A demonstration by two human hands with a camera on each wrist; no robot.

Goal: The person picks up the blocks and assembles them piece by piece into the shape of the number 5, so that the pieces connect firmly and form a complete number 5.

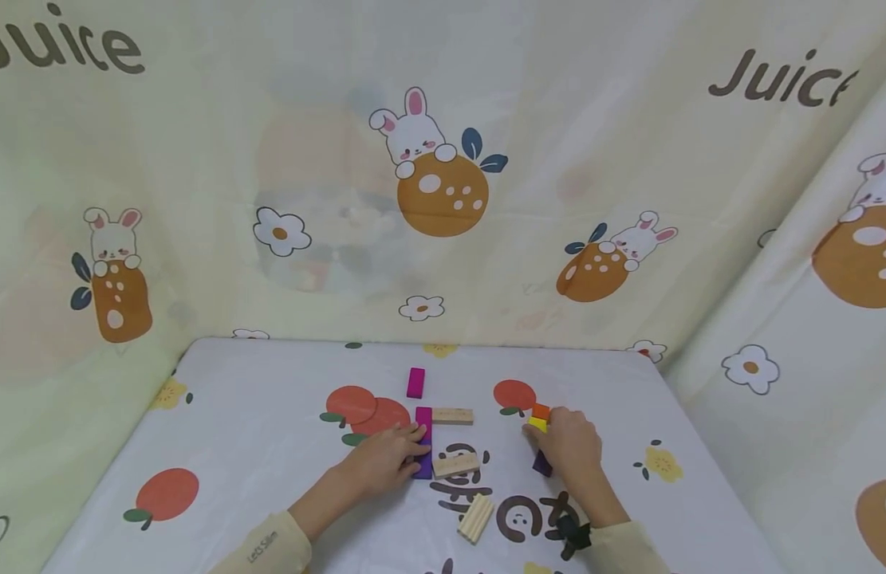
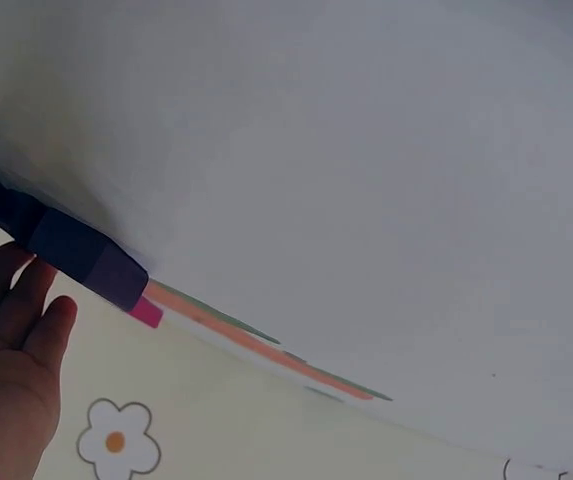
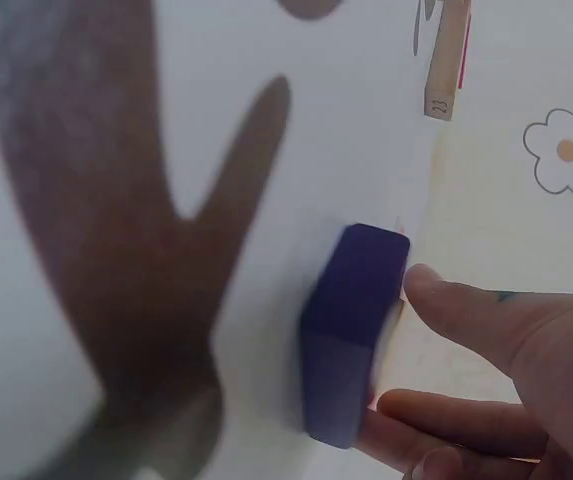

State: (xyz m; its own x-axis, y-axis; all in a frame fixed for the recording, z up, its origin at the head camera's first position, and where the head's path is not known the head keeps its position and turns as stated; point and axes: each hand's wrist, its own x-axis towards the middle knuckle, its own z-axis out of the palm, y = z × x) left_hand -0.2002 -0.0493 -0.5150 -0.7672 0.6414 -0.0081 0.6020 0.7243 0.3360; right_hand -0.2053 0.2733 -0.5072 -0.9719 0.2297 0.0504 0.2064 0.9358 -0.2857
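My left hand (image 1: 388, 458) rests its fingertips on a column made of a magenta block (image 1: 424, 416) and a purple block (image 1: 423, 464), along the column's left side. In the left wrist view, its fingers (image 2: 51, 335) lie beside the dark block (image 2: 91, 260). Over on the right, my right hand (image 1: 575, 446) pinches a yellow block (image 1: 537, 423) that adjoins an orange block (image 1: 541, 411). A dark purple block (image 1: 542, 463) sits below that hand, and in the right wrist view this purple block (image 3: 356, 330) partly hides the grip.
Two plain wooden blocks, one farther back (image 1: 453, 416) and one nearer (image 1: 456, 465), extend right from the left column. A lone magenta block (image 1: 416, 383) lies behind it. Several wooden sticks (image 1: 475, 519) lie together in front. Patterned cloth (image 1: 443, 271) hangs behind the table.
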